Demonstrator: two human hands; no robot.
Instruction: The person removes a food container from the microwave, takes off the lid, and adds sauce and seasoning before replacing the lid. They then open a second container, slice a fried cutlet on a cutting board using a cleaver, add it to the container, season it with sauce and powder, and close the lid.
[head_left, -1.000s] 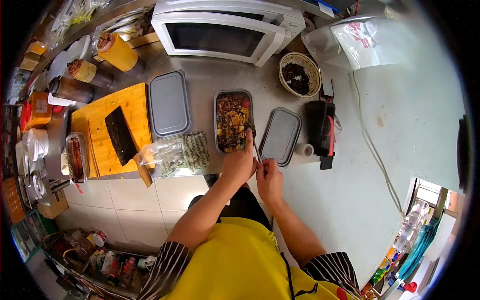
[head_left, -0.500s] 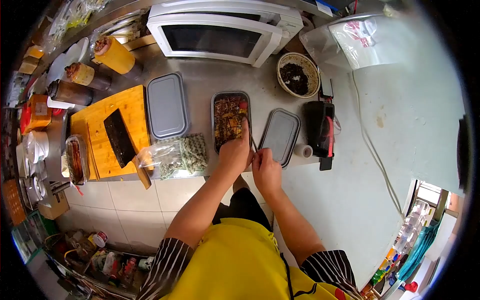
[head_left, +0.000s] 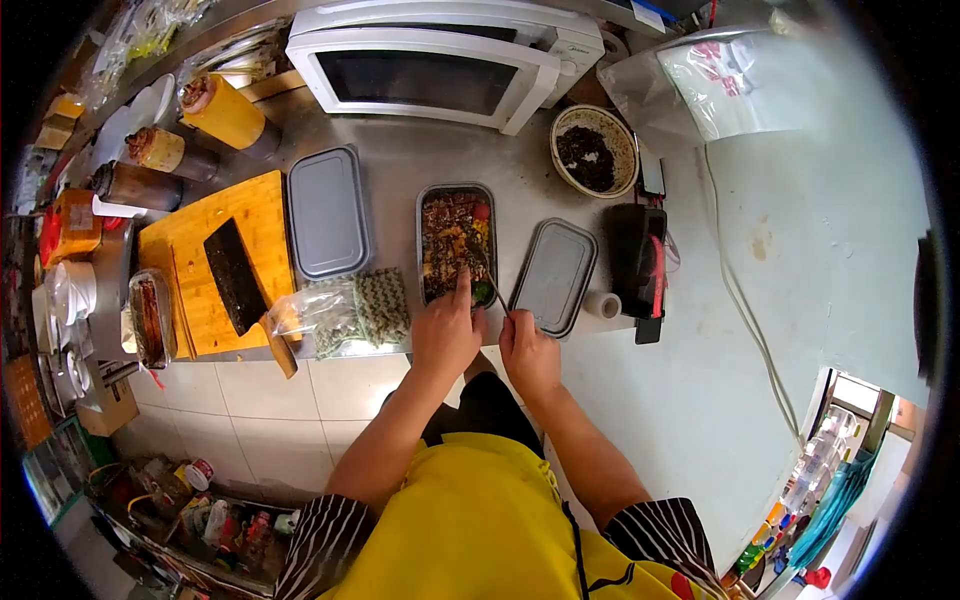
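A dark rectangular food box (head_left: 456, 185) on the steel counter holds browned, sliced food with a dark topping, yellow bits, something green and a red round piece (head_left: 481, 212). My left hand (head_left: 445, 338) is over the near end of the box, its index finger stretched out onto the food and the other fingers partly hidden. Between the closed fingers of my right hand (head_left: 530, 350) is a thin metal utensil (head_left: 497, 292), slanting into the box. Its working end cannot be made out against the food. Right of the box lies a grey lid (head_left: 555, 275).
A second grey-lidded box (head_left: 330, 213), a bagged patterned cloth (head_left: 380, 305) and a cutting board (head_left: 190, 240) with a cleaver (head_left: 235, 275) are to the left. Behind stand a microwave (head_left: 420, 75) and a bowl of dark contents (head_left: 592, 150). A paper roll (head_left: 602, 304) sits at right.
My left hand has drawn back toward me and left, and its index finger has come off the box's right side. The red piece shows more fully. My right hand has shifted slightly toward me.
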